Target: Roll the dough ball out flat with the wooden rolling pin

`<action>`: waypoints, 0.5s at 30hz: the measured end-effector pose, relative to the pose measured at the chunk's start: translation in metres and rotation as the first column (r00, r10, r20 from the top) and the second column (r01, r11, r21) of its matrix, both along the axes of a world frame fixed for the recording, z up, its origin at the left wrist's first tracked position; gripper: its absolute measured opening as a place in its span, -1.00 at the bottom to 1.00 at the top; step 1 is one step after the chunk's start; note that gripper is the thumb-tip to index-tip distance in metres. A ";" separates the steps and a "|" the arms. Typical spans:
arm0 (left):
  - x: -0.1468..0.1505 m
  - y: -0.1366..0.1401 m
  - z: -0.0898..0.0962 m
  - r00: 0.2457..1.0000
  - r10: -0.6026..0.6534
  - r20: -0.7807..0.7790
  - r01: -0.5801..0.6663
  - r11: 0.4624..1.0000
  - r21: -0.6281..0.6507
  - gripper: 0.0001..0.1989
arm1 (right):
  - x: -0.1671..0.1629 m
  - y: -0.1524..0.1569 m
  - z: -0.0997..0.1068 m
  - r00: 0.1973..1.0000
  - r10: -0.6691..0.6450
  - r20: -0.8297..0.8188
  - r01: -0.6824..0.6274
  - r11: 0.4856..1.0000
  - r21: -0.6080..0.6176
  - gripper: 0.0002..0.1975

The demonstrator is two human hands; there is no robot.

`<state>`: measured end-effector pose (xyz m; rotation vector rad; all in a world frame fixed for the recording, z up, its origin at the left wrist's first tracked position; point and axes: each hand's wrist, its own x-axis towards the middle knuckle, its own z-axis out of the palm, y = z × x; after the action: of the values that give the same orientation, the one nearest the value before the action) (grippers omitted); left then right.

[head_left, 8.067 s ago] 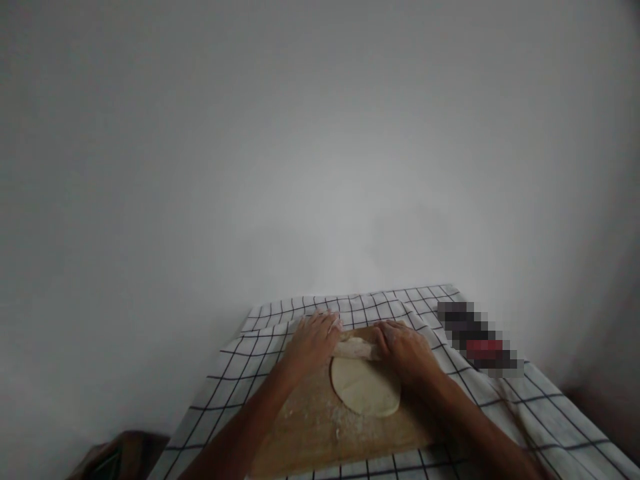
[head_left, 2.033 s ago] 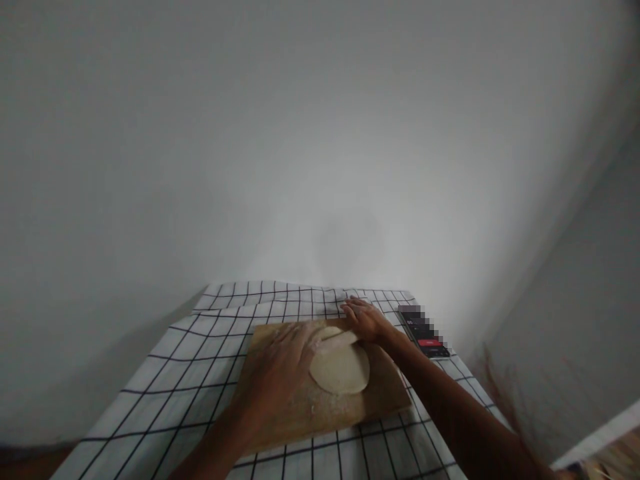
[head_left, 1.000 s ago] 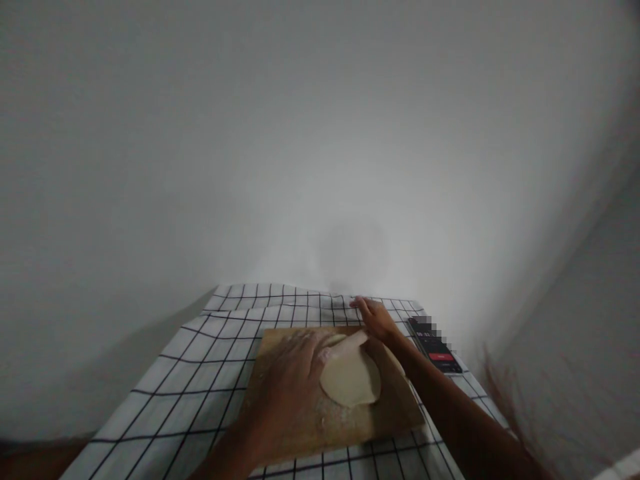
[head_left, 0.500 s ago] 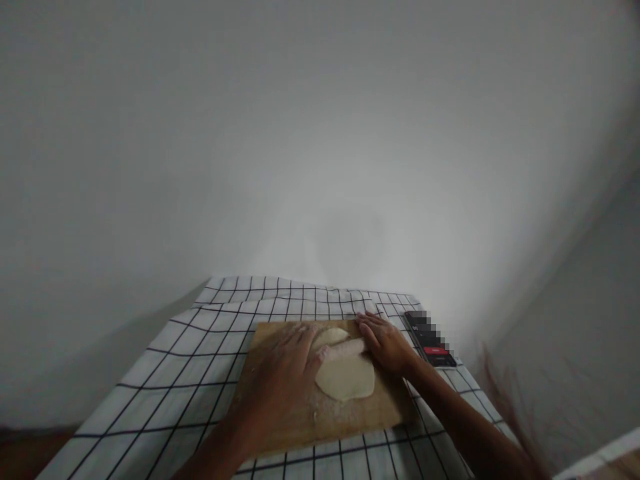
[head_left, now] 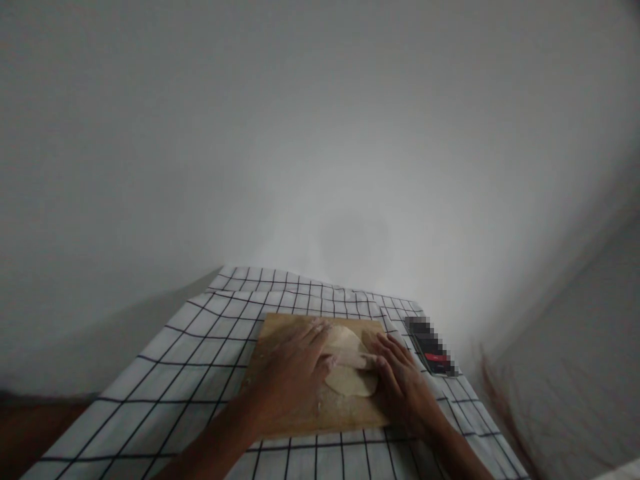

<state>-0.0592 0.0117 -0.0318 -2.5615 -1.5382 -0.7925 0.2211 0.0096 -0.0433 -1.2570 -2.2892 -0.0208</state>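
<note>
The pale rolling pin (head_left: 356,360) lies across the flat dough (head_left: 353,383) on the wooden board (head_left: 345,417), its long axis running from left hand (head_left: 297,357) to right hand (head_left: 403,373), each grip over one end, whether wrapped round it I cannot tell.

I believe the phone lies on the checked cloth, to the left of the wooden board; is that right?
Only the side is wrong: the head view shows the phone on the checked cloth, to the right of the wooden board.

2 bare forearms (head_left: 225,430); left fingers (head_left: 316,329) powdered white.
</note>
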 end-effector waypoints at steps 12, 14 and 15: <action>-0.013 0.018 -0.025 0.977 0.210 -0.026 -0.205 0.971 0.124 -0.53 | -0.070 0.160 0.036 0.994 -0.084 0.068 0.089 0.993 -0.072 -0.31; -0.011 0.017 -0.020 0.981 0.189 -0.043 -0.183 0.977 0.110 -0.52 | -0.068 0.162 0.031 0.991 -0.038 0.131 0.048 0.996 -0.070 -0.45; -0.009 0.016 -0.018 0.982 0.186 -0.039 -0.181 0.978 0.104 -0.51 | -0.064 0.161 0.028 0.987 -0.012 0.162 0.023 0.998 -0.064 -0.51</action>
<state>-0.0686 0.0281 -0.0496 -2.3110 -1.6459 -0.7588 0.1569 0.1702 -0.0154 -1.3534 -2.4341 -0.0552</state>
